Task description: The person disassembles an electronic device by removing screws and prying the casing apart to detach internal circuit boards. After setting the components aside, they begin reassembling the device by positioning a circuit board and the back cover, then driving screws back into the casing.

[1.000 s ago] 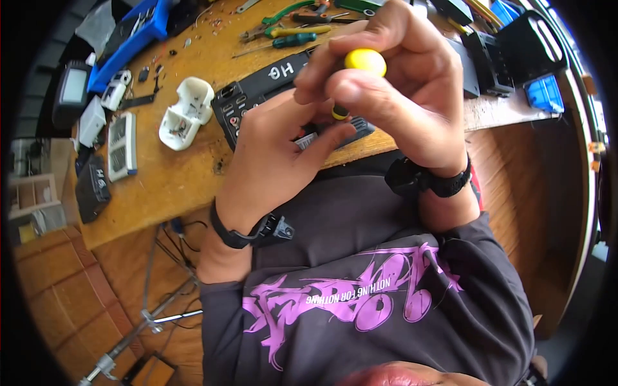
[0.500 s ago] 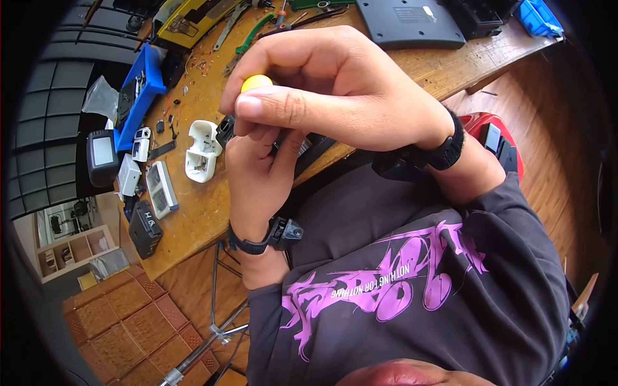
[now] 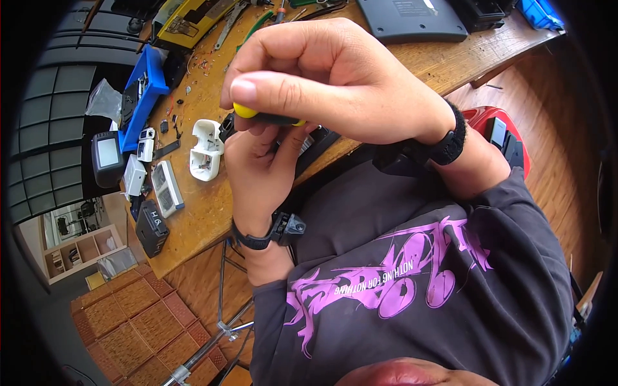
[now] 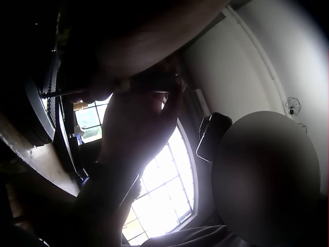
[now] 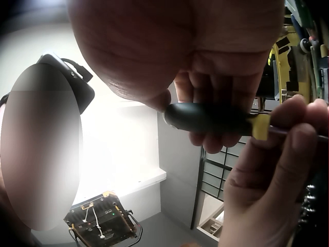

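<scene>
My right hand (image 3: 338, 80) grips the dark handle of a screwdriver (image 5: 211, 118), its thumb lying along the yellow end. In the right wrist view a yellow collar marks where handle meets shaft. My left hand (image 3: 257, 180) pinches the thin shaft just past that collar with thumb and fingers. The left wrist view is dark; there the shaft (image 4: 72, 93) runs left to the ridged edge of a black device (image 4: 43, 116). In the head view that black device (image 3: 318, 147) is mostly hidden behind my hands at the table edge.
On the wooden table (image 3: 199, 222) to the left lie a white plastic shell (image 3: 206, 151), a white framed part (image 3: 168, 188) and a black box (image 3: 152, 228). A blue tray (image 3: 154, 77) stands farther back. A flat dark device (image 3: 412, 22) lies back right; a red seat (image 3: 481, 117) is below.
Both hands shifted left in the head view as it turned. My right thumb now covers more of the yellow handle end, and the handle's dark side shows beneath it. The left hand still pinches the shaft.
</scene>
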The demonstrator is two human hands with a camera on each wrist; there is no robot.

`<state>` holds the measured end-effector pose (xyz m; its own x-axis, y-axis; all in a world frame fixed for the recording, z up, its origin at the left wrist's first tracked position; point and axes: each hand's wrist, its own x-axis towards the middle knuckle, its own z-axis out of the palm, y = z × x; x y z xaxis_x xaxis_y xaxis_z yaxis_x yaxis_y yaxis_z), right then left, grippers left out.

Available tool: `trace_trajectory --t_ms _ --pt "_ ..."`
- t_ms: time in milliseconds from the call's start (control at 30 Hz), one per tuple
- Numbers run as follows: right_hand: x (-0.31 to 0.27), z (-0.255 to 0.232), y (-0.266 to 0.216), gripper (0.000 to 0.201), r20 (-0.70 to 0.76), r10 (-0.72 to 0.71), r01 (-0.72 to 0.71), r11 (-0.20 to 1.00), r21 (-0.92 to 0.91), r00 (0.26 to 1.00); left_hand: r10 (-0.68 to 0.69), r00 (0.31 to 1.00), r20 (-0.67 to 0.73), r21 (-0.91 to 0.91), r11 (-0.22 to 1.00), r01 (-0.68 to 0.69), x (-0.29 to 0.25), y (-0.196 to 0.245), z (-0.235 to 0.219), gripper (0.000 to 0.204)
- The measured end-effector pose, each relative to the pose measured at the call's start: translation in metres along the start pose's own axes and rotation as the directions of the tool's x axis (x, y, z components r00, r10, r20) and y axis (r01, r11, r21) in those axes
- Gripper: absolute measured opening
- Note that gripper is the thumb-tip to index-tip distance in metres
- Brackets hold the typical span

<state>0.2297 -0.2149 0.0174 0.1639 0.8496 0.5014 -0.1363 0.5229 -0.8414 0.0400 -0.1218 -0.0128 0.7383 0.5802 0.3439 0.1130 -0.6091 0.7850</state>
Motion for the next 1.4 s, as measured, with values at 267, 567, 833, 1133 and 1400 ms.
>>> trace_trajectory --t_ms 267,567,833,1133,1400 --pt "-0.002 0.003 -0.001 0.043 -0.002 -0.018 0.018 0.999 0.042 1.0 0.009 1.0 -0.029 -0.008 1.0 -0.009 0.0 0.0 0.014 0.034" --pt "0.0 0.001 0.004 0.043 0.007 -0.093 0.094 0.994 -0.057 0.996 -0.241 0.97 0.022 -0.202 0.949 0.241 -0.006 0.008 0.008 0.045" --pt "-0.004 0.003 0.001 0.047 -0.016 -0.03 0.03 0.999 0.019 0.999 -0.17 0.985 -0.012 -0.205 0.965 0.164 -0.002 0.004 0.016 0.065" --pt "-0.005 0.004 0.0 0.049 0.004 0.009 -0.009 1.0 0.029 1.0 0.068 0.989 -0.129 -0.146 0.986 -0.087 0.0 -0.005 0.023 0.051" --pt "-0.005 0.004 -0.002 0.055 0.044 0.031 -0.032 0.999 0.036 0.999 -0.115 0.993 -0.024 -0.13 0.985 0.111 -0.005 -0.006 0.013 0.066"
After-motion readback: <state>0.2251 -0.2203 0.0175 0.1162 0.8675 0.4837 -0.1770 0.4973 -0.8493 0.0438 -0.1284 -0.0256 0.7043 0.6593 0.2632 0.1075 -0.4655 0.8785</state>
